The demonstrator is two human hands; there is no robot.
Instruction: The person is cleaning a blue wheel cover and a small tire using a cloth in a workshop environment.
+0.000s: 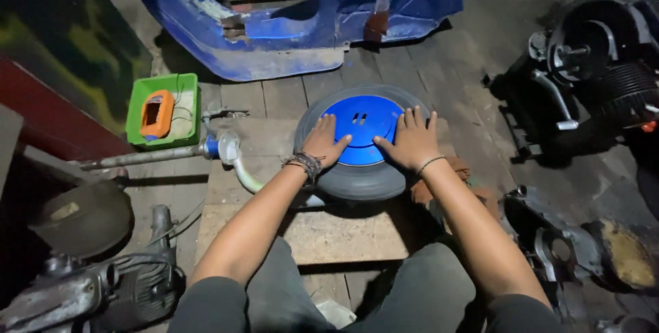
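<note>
1. One green plastic tray [187, 103] on the floor holds one orange device [157, 114], perhaps a meter, with thin leads.
2. One small scooter wheel [350, 176], its blue rim [365, 127] upward, lies flat on a wooden board [336, 233].
3. Left hand [325, 142] and right hand [412, 142] press flat on it, fingers spread, gripping nothing.
4. One blue scooter body [295, 38] lies beyond.

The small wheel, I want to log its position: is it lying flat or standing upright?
Flat: the wheel lies on its side, blue rim up.
</note>
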